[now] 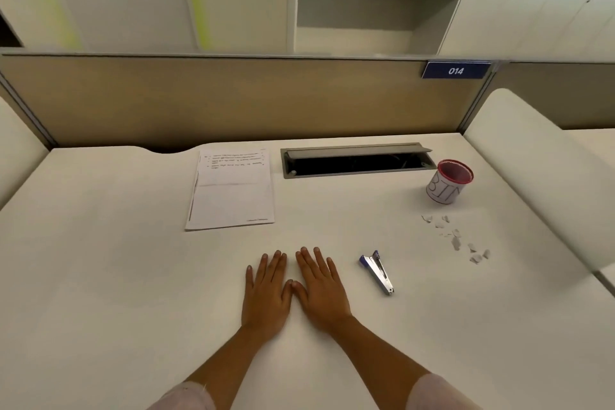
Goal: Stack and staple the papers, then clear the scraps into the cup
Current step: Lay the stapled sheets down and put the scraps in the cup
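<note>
A stack of white papers (pixel 230 190) with a few printed lines lies flat at the back centre-left of the white desk. A blue and silver stapler (pixel 377 271) lies on the desk to the right of my hands. Several small white paper scraps (pixel 456 238) are scattered at the right. Behind them stands a red mesh cup (pixel 448 180) wrapped in paper marked "BIN". My left hand (pixel 266 289) and my right hand (pixel 321 286) rest flat, palms down, side by side at the desk's front centre, thumbs touching, holding nothing.
An open cable tray slot (pixel 356 160) with a raised grey lid is set into the desk behind the stapler. A beige partition (pixel 233 100) with a blue "014" label closes the back. A white side panel (pixel 532 156) rises at the right.
</note>
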Action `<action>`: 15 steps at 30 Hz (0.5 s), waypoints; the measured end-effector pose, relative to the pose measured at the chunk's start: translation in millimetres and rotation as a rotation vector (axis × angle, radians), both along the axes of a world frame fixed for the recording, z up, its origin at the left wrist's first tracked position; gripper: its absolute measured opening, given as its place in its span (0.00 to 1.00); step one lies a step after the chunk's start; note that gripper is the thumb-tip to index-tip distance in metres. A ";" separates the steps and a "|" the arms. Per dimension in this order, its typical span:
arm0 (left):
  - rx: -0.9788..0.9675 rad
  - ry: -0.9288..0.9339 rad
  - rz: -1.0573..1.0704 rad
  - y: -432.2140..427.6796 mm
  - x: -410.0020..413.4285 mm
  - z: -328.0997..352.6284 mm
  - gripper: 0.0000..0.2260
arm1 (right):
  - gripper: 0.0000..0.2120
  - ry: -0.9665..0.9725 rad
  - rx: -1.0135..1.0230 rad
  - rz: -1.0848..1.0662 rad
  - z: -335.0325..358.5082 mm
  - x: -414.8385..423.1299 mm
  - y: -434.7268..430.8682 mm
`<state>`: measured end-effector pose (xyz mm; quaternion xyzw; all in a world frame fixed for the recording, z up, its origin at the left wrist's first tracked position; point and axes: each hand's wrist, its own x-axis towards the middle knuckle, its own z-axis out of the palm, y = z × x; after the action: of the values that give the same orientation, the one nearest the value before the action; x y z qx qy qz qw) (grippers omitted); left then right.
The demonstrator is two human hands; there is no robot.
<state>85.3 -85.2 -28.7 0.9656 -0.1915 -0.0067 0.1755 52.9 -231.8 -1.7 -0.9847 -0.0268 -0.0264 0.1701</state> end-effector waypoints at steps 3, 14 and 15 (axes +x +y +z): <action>0.016 0.043 -0.018 -35.1 -8.1 2.9 0.28 | 0.27 -0.029 -0.022 0.001 14.2 -5.3 -28.8; 0.068 0.093 -0.026 -149.0 -24.5 15.1 0.28 | 0.27 -0.058 0.018 -0.236 38.7 -28.8 -178.4; 0.078 0.095 -0.021 -155.0 -23.6 15.0 0.27 | 0.26 -0.051 0.015 -0.261 38.8 -31.2 -194.3</action>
<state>61.7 -240.2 -13.7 0.9683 -0.1928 -0.0619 0.1464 21.7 -426.1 37.1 -0.9775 0.0975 -0.0735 0.1720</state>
